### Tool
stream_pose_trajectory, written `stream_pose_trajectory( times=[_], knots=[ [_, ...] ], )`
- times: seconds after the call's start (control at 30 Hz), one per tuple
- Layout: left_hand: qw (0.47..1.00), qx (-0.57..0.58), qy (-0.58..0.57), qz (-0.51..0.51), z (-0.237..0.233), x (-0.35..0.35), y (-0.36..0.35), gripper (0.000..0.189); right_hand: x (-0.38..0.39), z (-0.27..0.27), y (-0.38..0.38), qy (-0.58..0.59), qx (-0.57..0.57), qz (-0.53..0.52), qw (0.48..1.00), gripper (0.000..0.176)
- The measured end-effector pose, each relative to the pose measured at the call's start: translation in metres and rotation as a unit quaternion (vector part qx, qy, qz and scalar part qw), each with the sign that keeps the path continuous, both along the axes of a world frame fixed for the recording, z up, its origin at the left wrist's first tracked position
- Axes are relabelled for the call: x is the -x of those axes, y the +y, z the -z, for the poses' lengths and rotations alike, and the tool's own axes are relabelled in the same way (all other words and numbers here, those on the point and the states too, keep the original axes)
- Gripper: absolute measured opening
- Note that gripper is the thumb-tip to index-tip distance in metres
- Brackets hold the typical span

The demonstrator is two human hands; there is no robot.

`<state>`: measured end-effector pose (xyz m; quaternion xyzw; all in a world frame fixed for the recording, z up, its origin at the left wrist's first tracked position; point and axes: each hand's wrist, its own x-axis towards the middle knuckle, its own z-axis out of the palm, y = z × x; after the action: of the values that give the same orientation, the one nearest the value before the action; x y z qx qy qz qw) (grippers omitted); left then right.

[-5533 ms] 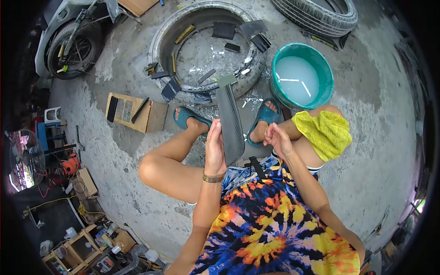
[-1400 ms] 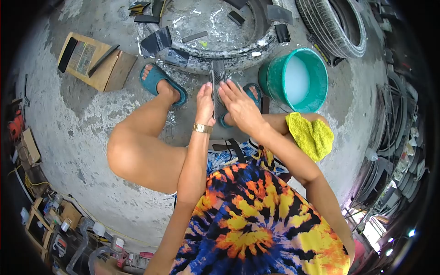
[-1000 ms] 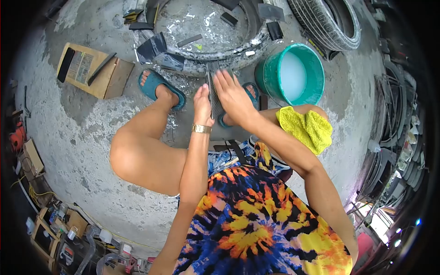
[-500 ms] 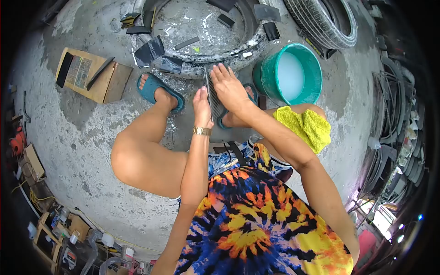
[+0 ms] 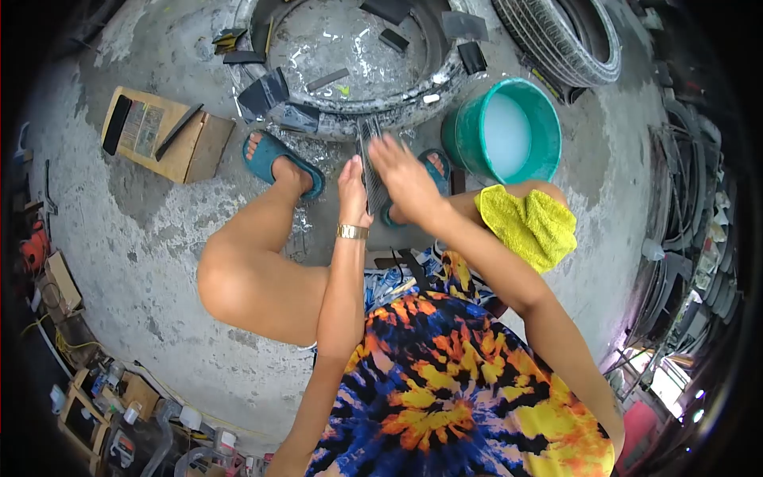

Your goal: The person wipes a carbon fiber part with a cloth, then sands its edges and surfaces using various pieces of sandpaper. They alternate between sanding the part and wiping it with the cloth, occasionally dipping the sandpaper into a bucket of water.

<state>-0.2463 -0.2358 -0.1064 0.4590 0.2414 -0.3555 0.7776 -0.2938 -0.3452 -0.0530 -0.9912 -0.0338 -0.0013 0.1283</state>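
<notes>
A narrow, dark grey ribbed piece (image 5: pixel 370 171) stands tilted between my hands, in front of a large tire (image 5: pixel 397 118) lying on the floor. My left hand (image 5: pixel 352 191), with a gold watch at the wrist, is closed around the piece's left edge. My right hand (image 5: pixel 404 175) is blurred; its fingers are stretched out over the piece's right face, and the palm hides part of it. Whether the right palm touches the piece is hard to tell. Dark rubber scraps (image 5: pixel 264 94) lie on the tire's rim.
A green bucket (image 5: pixel 547 127) of cloudy liquid stands to the right. The yellow cloth (image 5: pixel 528 226) lies over my right knee. At the left is a cardboard box (image 5: pixel 208 147) with two dark strips on it. Another tire (image 5: pixel 556 40) lies at the upper right.
My right hand has moved slightly right and down along the piece, showing more of its upper end. My left hand keeps its hold. The view has shifted slightly.
</notes>
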Motion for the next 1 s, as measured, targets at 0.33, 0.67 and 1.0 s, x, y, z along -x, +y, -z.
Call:
stream_pose_trajectory(
  times=[0.33, 0.67, 1.0],
  knots=[
    [1.000, -0.007, 0.003, 0.017, 0.019, 0.009, 0.005, 0.028, -0.008, 0.005, 0.008, 0.045, -0.034, 0.042, 0.998, 0.052],
    [0.999, -0.032, -0.030, 0.023, 0.015, 0.007, 0.000, 0.031, 0.004, 0.002, 0.015, 0.024, -0.020, 0.048, 0.998, 0.050],
    [0.999, -0.030, -0.006, 0.017, 0.006, 0.000, -0.004, 0.029, 0.035, 0.000, 0.024, 0.014, -0.011, 0.037, 0.999, 0.047]
  ],
)
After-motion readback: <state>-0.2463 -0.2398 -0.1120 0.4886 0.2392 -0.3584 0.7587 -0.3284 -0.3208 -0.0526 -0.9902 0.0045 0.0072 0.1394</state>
